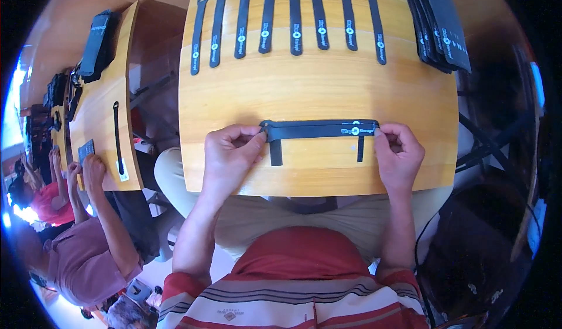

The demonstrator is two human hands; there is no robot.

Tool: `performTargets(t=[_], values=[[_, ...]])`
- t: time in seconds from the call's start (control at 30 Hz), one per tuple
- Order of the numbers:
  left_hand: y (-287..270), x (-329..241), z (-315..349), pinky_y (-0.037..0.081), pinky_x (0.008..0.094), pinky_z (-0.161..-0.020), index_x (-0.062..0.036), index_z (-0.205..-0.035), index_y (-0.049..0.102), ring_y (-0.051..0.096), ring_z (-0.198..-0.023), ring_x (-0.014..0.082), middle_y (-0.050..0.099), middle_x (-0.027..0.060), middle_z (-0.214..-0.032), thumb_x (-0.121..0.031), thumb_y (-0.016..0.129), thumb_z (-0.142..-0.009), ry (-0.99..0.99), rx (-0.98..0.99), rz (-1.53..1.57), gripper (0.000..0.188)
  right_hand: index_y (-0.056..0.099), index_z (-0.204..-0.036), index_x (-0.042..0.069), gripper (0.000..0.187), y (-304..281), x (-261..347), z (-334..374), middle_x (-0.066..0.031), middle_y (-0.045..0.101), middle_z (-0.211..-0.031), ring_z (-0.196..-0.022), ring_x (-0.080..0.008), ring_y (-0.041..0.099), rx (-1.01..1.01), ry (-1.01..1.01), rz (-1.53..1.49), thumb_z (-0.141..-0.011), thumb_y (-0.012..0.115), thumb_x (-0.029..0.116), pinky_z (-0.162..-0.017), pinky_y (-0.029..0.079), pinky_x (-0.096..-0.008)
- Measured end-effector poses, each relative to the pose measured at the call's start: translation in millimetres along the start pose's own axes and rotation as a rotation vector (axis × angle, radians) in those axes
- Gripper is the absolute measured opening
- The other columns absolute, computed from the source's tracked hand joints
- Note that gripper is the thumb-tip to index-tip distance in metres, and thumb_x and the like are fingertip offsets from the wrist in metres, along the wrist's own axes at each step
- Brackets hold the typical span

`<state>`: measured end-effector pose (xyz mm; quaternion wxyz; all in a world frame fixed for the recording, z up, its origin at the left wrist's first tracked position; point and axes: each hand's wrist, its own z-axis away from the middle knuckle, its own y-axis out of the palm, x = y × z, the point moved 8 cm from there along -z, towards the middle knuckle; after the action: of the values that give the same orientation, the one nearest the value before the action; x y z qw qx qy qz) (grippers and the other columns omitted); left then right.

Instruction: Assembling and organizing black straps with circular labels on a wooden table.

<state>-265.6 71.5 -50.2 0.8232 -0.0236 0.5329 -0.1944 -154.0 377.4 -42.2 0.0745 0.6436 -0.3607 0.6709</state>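
A flat black strap [316, 130] stretches sideways over the near half of the wooden table [316, 89]; pinched at both ends; two layers showing; pale printing toward its right; two short dark strips [276, 152] extend from it toward the table's near edge.

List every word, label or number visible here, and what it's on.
I won't copy wording; print stands here:
Held black strap: white lettering near its right end.
Eight laid-out straps: white lettering, round marks near the lower ends; small.
Folded black stack: pale lettering, partly unclear.
Striped shirt: small emblem, lettering too blurred to read.
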Motion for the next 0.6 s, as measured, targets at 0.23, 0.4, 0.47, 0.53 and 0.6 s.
performTargets(t=[0.23, 0.4, 0.47, 0.53, 0.6], values=[[-1.1, -1.7, -0.7, 0.048, 0.0192, -0.053, 0.0050, -0.096, 0.073, 0.060, -0.058, 0.0044, 0.069, 0.0029, -0.073, -0.004, 0.072, -0.092, 0.034, 0.019, -0.001, 0.010, 0.068, -0.090, 0.000, 0.003, 1.5, 2.0, 0.5, -0.0018, 0.068, -0.075, -0.066, -0.0049, 0.061, 0.008, 0.007, 0.008, -0.088, 0.070, -0.001, -0.059, 0.049, -0.0221], [-0.3, -1.3, -1.5, 0.047, 0.0190, -0.050, 0.0043, -0.096, 0.073, 0.059, -0.057, 0.0041, 0.068, 0.0025, -0.072, -0.005, 0.072, -0.093, 0.055, 0.028, -0.003, 0.010, 0.068, -0.090, -0.001, 0.003, 1.2, 0.9, 0.1, -0.0025, 0.069, -0.075, -0.065, -0.0059, 0.061, 0.010, 0.013, 0.033, -0.088, 0.070, 0.001, -0.060, 0.050, -0.0233], [-0.6, -2.0, -1.7, 0.046, 0.0192, -0.050, 0.0042, -0.096, 0.073, 0.059, -0.056, 0.0040, 0.068, 0.0023, -0.071, -0.006, 0.072, -0.093, 0.069, 0.014, -0.027, 0.010, 0.068, -0.090, -0.001, 0.004, 0.8, 0.0, -0.1, -0.0028, 0.069, -0.075, -0.065, -0.0063, 0.061, 0.010, 0.011, 0.036, -0.088, 0.070, 0.001, -0.060, 0.050, -0.0237], [-0.7, -2.4, -1.2, 0.046, 0.0192, -0.050, 0.0041, -0.096, 0.073, 0.059, -0.056, 0.0039, 0.068, 0.0022, -0.071, -0.006, 0.072, -0.093, 0.069, 0.017, -0.026, 0.010, 0.068, -0.090, -0.001, 0.004, 1.1, -0.5, -0.2, -0.0032, 0.068, -0.075, -0.065, -0.0065, 0.061, 0.020, 0.024, 0.051, -0.088, 0.071, 0.001, -0.060, 0.050, -0.0237], [-0.8, -1.9, -1.0, 0.046, 0.0192, -0.050, 0.0041, -0.096, 0.073, 0.059, -0.056, 0.0038, 0.068, 0.0021, -0.071, -0.006, 0.072, -0.093, 0.069, 0.020, -0.025, 0.011, 0.068, -0.090, -0.001, 0.004, 0.9, -0.6, -0.2, -0.0031, 0.069, -0.075, -0.065, -0.0065, 0.061, 0.021, 0.017, 0.058, -0.088, 0.071, 0.001, -0.060, 0.050, -0.0236]])
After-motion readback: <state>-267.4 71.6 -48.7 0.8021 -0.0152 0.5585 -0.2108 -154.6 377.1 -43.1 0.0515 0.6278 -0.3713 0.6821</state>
